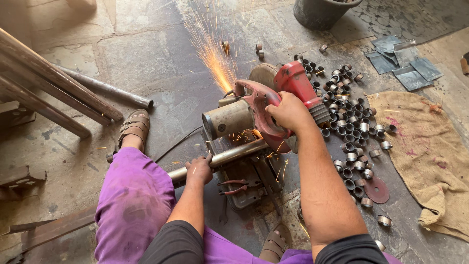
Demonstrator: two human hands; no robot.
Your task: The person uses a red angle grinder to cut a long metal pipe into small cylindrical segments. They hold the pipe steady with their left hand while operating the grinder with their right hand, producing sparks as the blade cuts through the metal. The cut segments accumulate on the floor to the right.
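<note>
A red chop saw (pixel 273 105) sits on the stone floor with its head pressed down, and orange sparks (pixel 215 58) fly away from it. My right hand (pixel 288 111) is shut on the saw's red handle. A steel pipe (pixel 229 155) lies across the saw's base under the blade. My left hand (pixel 199 169) grips that pipe to the left of the saw. My legs in purple trousers (pixel 134 195) frame the saw, with sandalled feet on the floor.
Several short cut pipe rings (pixel 349 132) lie heaped right of the saw. A burlap sack (pixel 430 151) lies further right, metal sheets (pixel 405 61) behind it. A dark bucket (pixel 320 12) stands at the top. Long pipes (pixel 53 88) lean at left. Red-handled pliers (pixel 237 186) rest on the base.
</note>
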